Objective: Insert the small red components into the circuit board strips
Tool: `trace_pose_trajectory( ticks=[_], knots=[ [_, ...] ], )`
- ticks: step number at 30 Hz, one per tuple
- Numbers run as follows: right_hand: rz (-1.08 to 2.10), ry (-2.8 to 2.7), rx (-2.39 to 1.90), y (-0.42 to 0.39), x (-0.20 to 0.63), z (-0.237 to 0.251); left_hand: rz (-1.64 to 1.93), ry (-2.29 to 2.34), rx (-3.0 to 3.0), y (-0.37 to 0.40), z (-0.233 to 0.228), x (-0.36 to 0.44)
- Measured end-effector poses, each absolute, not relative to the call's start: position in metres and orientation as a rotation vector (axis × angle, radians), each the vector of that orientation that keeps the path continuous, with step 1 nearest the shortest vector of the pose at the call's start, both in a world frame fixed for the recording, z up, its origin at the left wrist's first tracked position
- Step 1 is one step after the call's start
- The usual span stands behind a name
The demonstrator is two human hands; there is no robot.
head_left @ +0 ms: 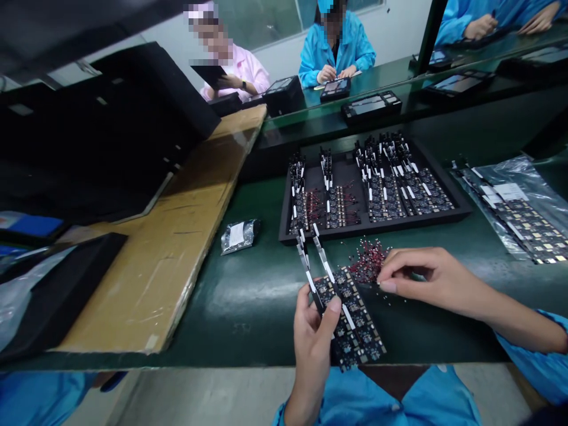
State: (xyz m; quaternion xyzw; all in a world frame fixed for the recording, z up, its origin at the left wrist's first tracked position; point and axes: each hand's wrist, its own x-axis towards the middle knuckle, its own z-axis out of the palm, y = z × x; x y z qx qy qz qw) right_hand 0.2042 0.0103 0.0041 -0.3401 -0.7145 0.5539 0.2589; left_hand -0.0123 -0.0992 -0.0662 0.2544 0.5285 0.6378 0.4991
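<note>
The left hand (313, 337) clamps a dark strip of small circuit boards with white flex tails (350, 319) between thumb and curled fingers, the thumb pressed flat on its upper face. The strip tilts away from the person, its white tails reaching toward the tray, its near end hanging past the table edge.

The right hand (421, 275) rests just beside it on the dark green table top (248, 302), fingertips drawn together at the edge of a loose heap of tiny red parts (367, 263); whether a part sits between the fingertips cannot be told.

Just beyond the heap lies a shallow black tray (461, 208) filled with rows of like board strips. To the right, more strips lie on a clear plastic bag (528, 183). To the left of the tray lies a small silvery pouch (239, 235), and further left a flat brown cardboard sheet (177, 260) bearing black foam trays (57, 284).

Across the bench, a person in a pink coat (242, 71) and a person in a blue coat (337, 50) sit at black devices.
</note>
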Motion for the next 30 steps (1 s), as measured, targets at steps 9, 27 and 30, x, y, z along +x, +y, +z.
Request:
trace_pose_trajectory(
  ticks=[9, 27, 30],
  knots=[
    [1.302, -2.322, -0.797, -0.002, 0.196, -0.003, 1.527, 1.339, 0.623, -0.096, -0.058, -0.007],
    [1.228, -2.368, -0.861, 0.0, 0.192, -0.009, 1.441, 1.432, 0.735, -0.1, -0.055, -0.007],
    [1.269, -2.345, -0.867, 0.0, 0.191, -0.008, 1.441, 1.443, 0.729, -0.1, -0.055, -0.007]
  ],
)
